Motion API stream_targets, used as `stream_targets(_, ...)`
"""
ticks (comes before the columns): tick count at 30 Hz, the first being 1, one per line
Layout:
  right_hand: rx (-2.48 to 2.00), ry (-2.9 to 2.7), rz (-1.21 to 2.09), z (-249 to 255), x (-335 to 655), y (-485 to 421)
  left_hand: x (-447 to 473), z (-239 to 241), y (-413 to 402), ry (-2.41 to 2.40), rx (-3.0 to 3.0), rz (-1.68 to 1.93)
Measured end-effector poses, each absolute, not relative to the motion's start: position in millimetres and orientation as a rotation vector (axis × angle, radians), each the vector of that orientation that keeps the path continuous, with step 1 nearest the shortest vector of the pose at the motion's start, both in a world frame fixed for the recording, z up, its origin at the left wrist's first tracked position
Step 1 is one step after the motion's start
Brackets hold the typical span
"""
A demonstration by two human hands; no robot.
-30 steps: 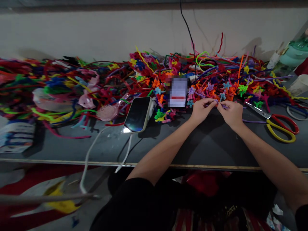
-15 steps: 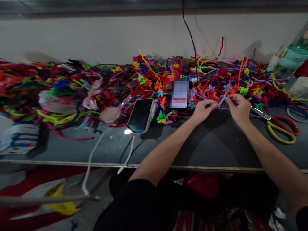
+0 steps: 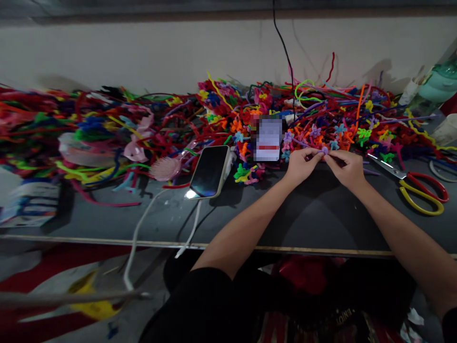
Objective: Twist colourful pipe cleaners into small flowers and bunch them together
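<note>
A small piece of purple pipe cleaner [image 3: 324, 150] is pinched between the fingertips of both my hands. My left hand [image 3: 303, 164] closes on it from the left, and my right hand [image 3: 346, 166] grips it from the right, the fingertips nearly touching. Part of the piece is hidden by my fingers. Just beyond my hands lies a heap of bent pipe-cleaner flowers, among them a light blue flower [image 3: 334, 145] and a bright green flower [image 3: 364, 135]. Scissors [image 3: 403, 177] with one red and one yellow handle rest to the right of my right hand.
A phone [image 3: 210, 171] on a white cable [image 3: 189, 228] lies left of centre, beside a pink hairbrush [image 3: 166, 169]. A second phone with a lit screen [image 3: 268, 140] leans on the heap. Loose pipe cleaners spread along the wall. A white cup [image 3: 448, 131] stands far right.
My hands have come closer together, the right one moving left. The purple piece, stretched between them before, is now bunched small at my fingertips. The view has shifted slightly.
</note>
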State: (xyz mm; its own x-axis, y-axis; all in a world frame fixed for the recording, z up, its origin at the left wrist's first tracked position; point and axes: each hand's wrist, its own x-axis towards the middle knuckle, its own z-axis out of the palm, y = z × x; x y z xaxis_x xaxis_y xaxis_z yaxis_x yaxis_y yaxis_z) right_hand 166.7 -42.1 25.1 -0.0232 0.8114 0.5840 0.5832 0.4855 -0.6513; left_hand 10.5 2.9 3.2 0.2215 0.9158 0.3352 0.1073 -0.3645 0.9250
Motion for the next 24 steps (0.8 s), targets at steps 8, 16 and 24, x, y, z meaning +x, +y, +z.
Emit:
stream_targets(8, -1.321, -1.823, 0.775, 25.8, 184.4, -27.9, -5.8, 6.0, 7.8, 0.877, 2.036, 1.421)
stream_targets(16, -1.185, -1.846, 1.400, 27.9, 199.9, -18.7, -24.0, 8.7, 16.8, 0.582, 2.843, 1.203)
stream_targets(24, -1.236, -1.963, 1.287, 32.1, 205.5, -19.9, -17.2, 19.3, 4.4, 0.606, 2.853, 0.949)
